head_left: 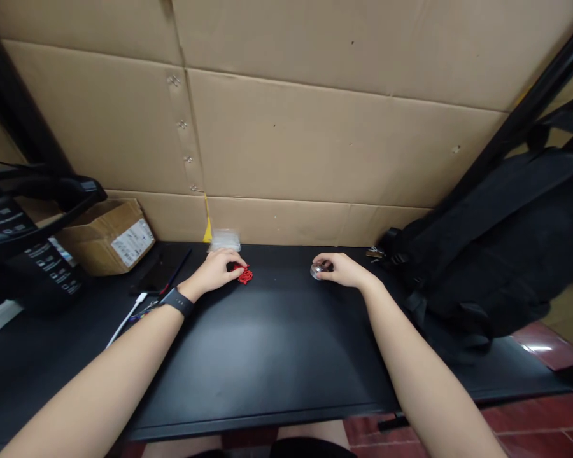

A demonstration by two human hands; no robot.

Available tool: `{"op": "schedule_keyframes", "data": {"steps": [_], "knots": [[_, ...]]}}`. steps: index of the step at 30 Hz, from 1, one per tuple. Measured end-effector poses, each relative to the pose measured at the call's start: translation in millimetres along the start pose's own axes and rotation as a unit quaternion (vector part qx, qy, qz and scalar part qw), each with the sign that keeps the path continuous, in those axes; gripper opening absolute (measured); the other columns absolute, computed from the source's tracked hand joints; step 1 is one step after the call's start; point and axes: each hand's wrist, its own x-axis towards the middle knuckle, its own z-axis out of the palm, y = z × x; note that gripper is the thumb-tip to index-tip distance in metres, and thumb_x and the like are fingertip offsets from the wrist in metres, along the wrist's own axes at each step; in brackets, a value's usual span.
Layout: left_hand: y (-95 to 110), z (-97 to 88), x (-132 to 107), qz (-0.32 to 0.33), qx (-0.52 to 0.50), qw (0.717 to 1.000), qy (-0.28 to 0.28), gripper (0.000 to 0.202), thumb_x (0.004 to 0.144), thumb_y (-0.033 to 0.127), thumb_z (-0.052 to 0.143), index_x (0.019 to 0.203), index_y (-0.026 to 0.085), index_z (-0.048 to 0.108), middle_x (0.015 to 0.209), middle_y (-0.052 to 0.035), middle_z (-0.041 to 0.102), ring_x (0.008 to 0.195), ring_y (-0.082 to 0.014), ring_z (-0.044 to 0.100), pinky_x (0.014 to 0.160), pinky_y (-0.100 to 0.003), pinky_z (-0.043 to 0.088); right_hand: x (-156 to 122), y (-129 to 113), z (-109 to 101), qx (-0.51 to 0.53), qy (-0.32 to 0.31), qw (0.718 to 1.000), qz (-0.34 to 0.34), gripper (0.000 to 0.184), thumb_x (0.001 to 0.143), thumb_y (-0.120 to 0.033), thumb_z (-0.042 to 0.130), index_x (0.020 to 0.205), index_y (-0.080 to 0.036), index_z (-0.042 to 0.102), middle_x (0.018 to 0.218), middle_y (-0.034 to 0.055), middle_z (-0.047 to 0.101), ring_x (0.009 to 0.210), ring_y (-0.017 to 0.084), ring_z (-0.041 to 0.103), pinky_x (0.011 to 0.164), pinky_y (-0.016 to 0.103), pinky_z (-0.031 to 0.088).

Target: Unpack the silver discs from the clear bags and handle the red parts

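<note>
Both my arms reach forward over a black desk (267, 356). My left hand (217, 270), with a dark watch on its wrist, rests at the far side of the desk. Its fingers are curled onto a small heap of red pieces (245, 275). My right hand (340, 268) lies further right, fingers closed round a small shiny clear object (316, 270). A clear plastic bag (224, 240) sits just behind my left hand, against the cardboard wall.
Cardboard sheets (315, 140) wall off the back of the desk. A brown box (109, 234) and black equipment (23, 235) stand at the left, with a dark flat item and cables beside them. A black backpack (501, 242) fills the right side.
</note>
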Motion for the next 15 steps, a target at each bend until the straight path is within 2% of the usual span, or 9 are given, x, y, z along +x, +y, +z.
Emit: {"op": "schedule_keyframes", "data": {"steps": [6,11,15], "knots": [[2,-0.3,1,0.045,0.009,0.998,0.036,0.017,0.089,0.031,0.059,0.084,0.022,0.073,0.092,-0.0035,0.075,0.092,-0.0212,0.066,0.088,-0.034,0.047,-3,-5,-3,0.040,0.017,0.999,-0.011,0.026,0.081,-0.030,0.069,0.106,-0.022,0.071,0.101,0.0035,0.076,0.091,0.019,0.069,0.080,0.029,0.051],[19,-6.6,0,0.037,0.003,0.995,0.091,0.019,0.097,0.030,0.050,0.094,0.021,0.067,0.094,-0.0033,0.073,0.091,-0.0195,0.066,0.086,-0.032,0.046,-1,-15,1,0.049,0.131,0.990,-0.030,0.028,0.080,-0.034,0.072,0.105,-0.023,0.071,0.098,0.0037,0.075,0.087,0.020,0.068,0.072,0.029,0.050],[34,-11.5,-1,0.024,-0.008,0.992,0.125,0.017,0.098,0.029,0.051,0.095,0.021,0.066,0.091,-0.0023,0.073,0.091,-0.0195,0.066,0.086,-0.032,0.046,3,-32,17,0.080,0.198,0.975,-0.055,0.030,0.079,-0.036,0.072,0.106,-0.023,0.071,0.099,0.0060,0.074,0.085,0.021,0.067,0.068,0.030,0.049]]}}
